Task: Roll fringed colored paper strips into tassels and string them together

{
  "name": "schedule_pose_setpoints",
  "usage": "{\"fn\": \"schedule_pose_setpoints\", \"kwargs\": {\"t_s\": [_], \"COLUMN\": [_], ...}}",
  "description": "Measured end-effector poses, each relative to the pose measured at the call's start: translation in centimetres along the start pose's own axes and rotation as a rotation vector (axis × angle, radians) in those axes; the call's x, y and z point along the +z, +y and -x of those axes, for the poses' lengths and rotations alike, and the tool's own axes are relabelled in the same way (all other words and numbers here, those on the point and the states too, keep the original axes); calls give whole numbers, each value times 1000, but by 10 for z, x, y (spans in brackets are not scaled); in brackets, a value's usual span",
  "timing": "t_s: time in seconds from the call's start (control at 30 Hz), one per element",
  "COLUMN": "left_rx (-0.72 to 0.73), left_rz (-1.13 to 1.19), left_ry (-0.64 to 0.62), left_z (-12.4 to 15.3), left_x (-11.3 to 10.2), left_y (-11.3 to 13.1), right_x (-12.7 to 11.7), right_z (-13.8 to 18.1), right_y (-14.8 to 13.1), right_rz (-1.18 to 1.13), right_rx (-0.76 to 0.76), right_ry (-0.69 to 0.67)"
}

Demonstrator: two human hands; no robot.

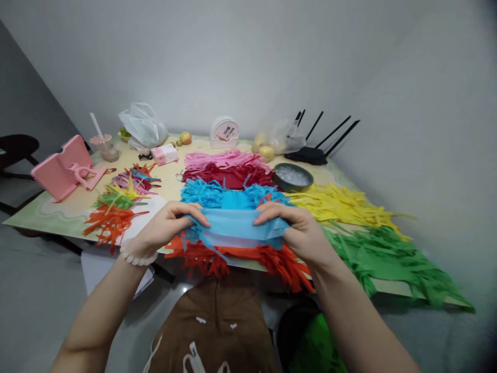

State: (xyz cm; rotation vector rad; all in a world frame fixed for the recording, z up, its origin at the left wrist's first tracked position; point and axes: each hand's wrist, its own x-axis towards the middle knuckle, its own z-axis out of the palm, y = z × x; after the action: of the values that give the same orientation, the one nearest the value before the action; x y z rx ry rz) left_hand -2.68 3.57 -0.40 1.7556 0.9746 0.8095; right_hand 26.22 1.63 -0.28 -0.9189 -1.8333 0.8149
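My left hand (165, 228) and my right hand (297, 228) each pinch one end of a light blue strip of fringed paper (238, 228), stretched between them above the table's near edge. Directly under it lies orange-red fringed paper (248, 256). Just beyond it sits a pile of blue fringed paper (217, 194). A white bead bracelet (134, 256) circles my left wrist.
Pink (223, 158) and dark red (233, 176) fringed paper lie further back, yellow (341, 204) and green (384, 256) at the right. A grey bowl (292, 177), pink stand (64, 168), mixed scraps (120, 199), plastic bag (143, 124) and black router (314, 150) sit on the table (58, 215).
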Motion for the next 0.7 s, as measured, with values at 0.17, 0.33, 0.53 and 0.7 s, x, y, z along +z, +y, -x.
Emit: {"fn": "schedule_pose_setpoints", "kwargs": {"t_s": [0.17,0.33,0.53,0.7], "left_rx": [75,69,37,74], "left_rz": [-95,-1,-344,-597], "left_ry": [-175,-404,-461,-312], "left_z": [3,-10,-37,-40], "left_x": [-16,-19,10,16], "left_y": [12,36,44,51], "right_x": [-11,-16,-34,-55], "right_z": [0,-4,-10,-14], "right_y": [-5,-16,-27,-43], "right_rz": [98,224,407,413], "right_rx": [-126,-195,-248,-123], "right_ry": [-76,-163,-293,-407]}}
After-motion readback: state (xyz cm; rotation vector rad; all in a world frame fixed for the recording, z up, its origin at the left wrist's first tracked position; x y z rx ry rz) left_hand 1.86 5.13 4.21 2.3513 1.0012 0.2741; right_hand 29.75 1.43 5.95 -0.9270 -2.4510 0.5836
